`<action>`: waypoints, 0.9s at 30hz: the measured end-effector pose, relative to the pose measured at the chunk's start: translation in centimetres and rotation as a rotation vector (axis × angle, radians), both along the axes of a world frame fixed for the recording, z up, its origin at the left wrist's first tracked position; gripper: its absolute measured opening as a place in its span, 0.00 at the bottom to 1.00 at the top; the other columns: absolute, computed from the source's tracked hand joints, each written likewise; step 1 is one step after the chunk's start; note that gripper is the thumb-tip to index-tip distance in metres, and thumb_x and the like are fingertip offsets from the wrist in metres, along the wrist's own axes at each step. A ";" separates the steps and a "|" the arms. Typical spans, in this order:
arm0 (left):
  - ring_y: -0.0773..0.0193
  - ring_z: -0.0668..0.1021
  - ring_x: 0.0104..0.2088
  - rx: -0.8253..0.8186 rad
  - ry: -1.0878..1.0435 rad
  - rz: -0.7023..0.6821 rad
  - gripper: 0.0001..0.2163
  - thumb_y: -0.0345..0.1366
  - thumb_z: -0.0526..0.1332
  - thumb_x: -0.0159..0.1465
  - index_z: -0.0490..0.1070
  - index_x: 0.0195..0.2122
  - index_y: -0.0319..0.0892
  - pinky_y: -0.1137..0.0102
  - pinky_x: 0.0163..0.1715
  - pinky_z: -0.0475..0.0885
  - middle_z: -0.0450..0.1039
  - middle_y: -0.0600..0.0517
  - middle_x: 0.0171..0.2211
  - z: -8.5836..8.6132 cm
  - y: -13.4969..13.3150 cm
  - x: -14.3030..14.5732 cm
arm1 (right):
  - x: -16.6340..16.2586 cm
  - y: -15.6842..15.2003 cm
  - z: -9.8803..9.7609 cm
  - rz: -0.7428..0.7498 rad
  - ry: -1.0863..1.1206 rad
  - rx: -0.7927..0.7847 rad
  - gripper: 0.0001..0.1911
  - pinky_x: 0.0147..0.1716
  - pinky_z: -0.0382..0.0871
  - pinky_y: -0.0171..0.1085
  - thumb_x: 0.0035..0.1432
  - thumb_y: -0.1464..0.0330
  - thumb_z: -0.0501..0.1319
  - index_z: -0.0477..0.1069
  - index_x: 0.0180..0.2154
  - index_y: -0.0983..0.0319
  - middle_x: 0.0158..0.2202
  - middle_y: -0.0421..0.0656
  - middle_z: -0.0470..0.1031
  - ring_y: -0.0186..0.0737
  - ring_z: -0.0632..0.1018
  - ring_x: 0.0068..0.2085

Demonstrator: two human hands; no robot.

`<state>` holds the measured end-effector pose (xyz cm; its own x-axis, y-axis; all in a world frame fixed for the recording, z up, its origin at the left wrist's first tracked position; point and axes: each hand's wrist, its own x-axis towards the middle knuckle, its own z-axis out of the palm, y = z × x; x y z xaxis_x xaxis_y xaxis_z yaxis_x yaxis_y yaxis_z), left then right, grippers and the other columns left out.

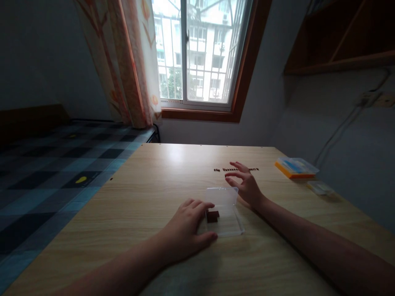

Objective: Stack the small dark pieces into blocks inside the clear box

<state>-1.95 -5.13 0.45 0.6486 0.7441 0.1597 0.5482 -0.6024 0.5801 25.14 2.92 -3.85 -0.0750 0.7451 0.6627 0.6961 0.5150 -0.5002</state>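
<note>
A clear plastic box [228, 224] lies on the table with its lid [220, 195] raised at the far side. Inside, toward the left, are dark reddish-brown pieces [212, 216]. My left hand [188, 224] grips the box's left side, fingers at the far left corner and thumb by the near edge. Just beyond the lid, my right hand [245, 187] pinches a tiny dark piece [226, 176] between thumb and index finger, the other fingers raised. A row of small dark pieces [231, 169] runs behind that hand, which hides part of it.
An orange and clear case [294, 167] with blue contents sits at the table's right, a small clear box [320, 188] beside it. One dark bit [111, 179] lies near the left edge of the wooden table [148, 197]. A bed [70, 164] stands left, a wall right.
</note>
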 end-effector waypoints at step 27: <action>0.50 0.71 0.53 0.021 0.028 0.000 0.26 0.38 0.70 0.56 0.69 0.56 0.46 0.54 0.57 0.66 0.74 0.48 0.51 -0.1 0.0 0.1 | -1.8 -9.0 4.2 0.328 -0.594 -0.323 0.08 0.30 0.57 0.32 0.63 0.64 0.62 0.81 0.38 0.53 0.30 0.38 0.75 0.30 0.72 0.28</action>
<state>-1.82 -5.09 0.38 0.6528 0.7410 0.1571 0.5645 -0.6142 0.5515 23.32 -6.05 0.34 -0.6034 0.7736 0.1936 0.7322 0.6337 -0.2497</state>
